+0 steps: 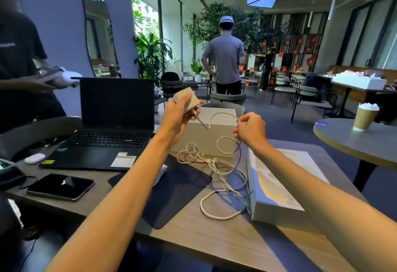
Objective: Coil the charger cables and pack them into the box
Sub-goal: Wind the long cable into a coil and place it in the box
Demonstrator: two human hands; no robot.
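Worktop [214,239] carries the open white box [199,134] just behind both hands, and the box lid [279,185] below the right forearm. White cable [211,162] lies loose and tangled on the worktop beneath the hands, with one run rising to the right hand [251,129], which pinches it with curled fingers. Left hand [178,114] grips the charger block [186,98], raised in front of the box, with the cable plugged in at its underside.

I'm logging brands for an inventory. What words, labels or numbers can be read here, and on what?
Nothing can be read.
White and yellow stickers on the laptop: print too small.
Blue label on the round table: blurred.
Pale print on the dark shirt at left: blurred.
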